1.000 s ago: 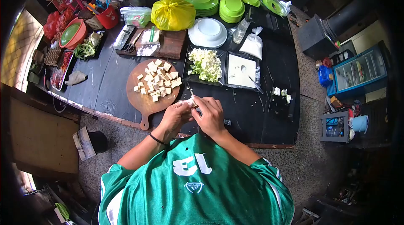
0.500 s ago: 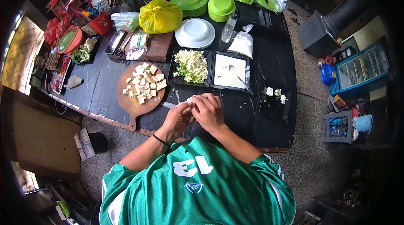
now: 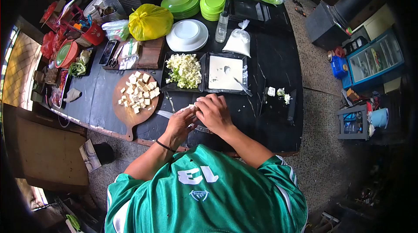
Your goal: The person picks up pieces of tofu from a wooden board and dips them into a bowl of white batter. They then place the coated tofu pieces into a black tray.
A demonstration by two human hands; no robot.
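Note:
My left hand (image 3: 177,125) pinches a small white piece that looks like tofu (image 3: 190,108) at its fingertips. Against the same piece my right hand (image 3: 213,113) presses its bent fingers, hiding most of it. A knife (image 3: 164,114) lies on the table beneath the hands, partly covered. To the left, cut tofu cubes (image 3: 138,92) are heaped on a round wooden board (image 3: 124,117). Beyond the hands, one black tray holds chopped cabbage (image 3: 183,71), and another holds white batter (image 3: 221,72) with a spoon (image 3: 241,85) in it. Several stuffed-looking white pieces (image 3: 281,94) sit on a black tray (image 3: 285,112) at right.
Behind the trays stand white plates (image 3: 187,34), a bottle (image 3: 222,28), a bag of white powder (image 3: 238,43), a yellow bag (image 3: 150,21) and green plates (image 3: 182,4). Scissors (image 3: 114,61) lie by a wooden block (image 3: 148,56). The table's front edge (image 3: 100,129) runs close to my body.
The view has shifted, so the table's things appear farther left. Both hands stay together on the white piece, and the knife's handle now shows beneath them.

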